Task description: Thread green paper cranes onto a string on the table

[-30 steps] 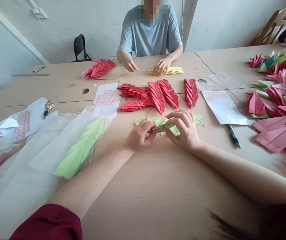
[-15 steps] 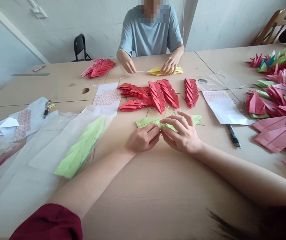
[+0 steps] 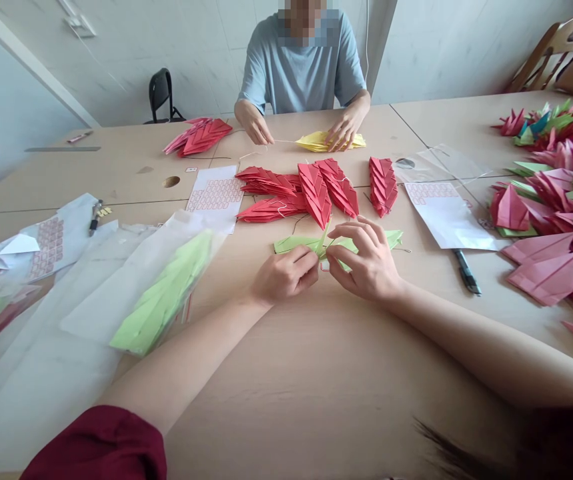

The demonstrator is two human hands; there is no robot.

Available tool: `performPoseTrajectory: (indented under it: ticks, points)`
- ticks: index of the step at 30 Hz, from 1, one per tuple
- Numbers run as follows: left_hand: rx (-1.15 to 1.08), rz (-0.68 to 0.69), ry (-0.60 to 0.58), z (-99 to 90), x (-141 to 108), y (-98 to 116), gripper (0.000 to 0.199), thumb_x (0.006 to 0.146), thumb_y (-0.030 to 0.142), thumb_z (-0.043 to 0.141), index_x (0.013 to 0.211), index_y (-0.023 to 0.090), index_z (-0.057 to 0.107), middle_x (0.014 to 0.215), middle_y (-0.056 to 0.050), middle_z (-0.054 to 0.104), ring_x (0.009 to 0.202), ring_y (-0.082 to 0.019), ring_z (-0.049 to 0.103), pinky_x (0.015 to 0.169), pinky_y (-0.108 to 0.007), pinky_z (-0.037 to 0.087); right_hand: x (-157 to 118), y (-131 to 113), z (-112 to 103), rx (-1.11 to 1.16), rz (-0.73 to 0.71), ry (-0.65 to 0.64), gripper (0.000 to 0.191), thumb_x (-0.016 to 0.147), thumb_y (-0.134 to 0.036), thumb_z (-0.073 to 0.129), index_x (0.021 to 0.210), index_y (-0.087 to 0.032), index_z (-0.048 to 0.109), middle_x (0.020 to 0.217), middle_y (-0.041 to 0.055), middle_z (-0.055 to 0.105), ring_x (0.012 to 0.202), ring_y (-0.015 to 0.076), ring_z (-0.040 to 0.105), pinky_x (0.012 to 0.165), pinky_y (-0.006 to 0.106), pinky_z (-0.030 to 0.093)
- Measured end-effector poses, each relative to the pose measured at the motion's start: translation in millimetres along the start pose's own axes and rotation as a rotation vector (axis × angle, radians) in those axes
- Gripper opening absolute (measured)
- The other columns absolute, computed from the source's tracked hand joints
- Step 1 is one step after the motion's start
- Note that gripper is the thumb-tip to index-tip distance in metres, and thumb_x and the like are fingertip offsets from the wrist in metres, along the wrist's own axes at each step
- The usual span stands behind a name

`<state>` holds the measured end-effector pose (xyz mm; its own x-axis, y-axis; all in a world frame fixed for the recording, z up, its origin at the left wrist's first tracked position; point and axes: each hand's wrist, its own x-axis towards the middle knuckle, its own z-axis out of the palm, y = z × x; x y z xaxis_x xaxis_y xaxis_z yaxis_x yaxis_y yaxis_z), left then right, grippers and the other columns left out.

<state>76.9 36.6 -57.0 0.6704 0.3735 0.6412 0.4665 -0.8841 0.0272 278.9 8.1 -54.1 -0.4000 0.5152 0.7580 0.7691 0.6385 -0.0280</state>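
The left hand [image 3: 286, 275], its fingers curled, is pinching a small green piece [image 3: 324, 237] of folded paper; its narrow tip points toward twelve o'clock. The right hand [image 3: 370, 263] is at three o'clock of it, thumb and index finger bent close to the same piece — whether they grip it, I cannot tell. Behind the hands, a green bundle [image 3: 290, 245] lies partly hidden on the table [image 3: 286, 387]. At twelve o'clock are red bundles [image 3: 315, 193], and farther a person [image 3: 306, 77] touching a yellow bundle [image 3: 311, 141]. At nine o'clock lies a clear sleeve [image 3: 99, 313]; at three, a black pen [image 3: 467, 273].
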Motion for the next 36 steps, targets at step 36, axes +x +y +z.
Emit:
performPoseTrajectory:
  ticks: [36]
  points:
    - [-0.269,-0.247,0.088,6.1,2,-6,0.038,0.086,0.025,0.062,0.051,0.017,0.046,0.057,-0.001,0.047,0.060,-0.013,0.047,0.056,-0.026,0.037,-6,-1,16,0.307,0.280,0.015,0.019,0.084,-0.023,0.063,0.066,-0.020,0.063,0.069,-0.0005,0.067,0.061,0.0128,0.059,0.070,0.028,0.046]
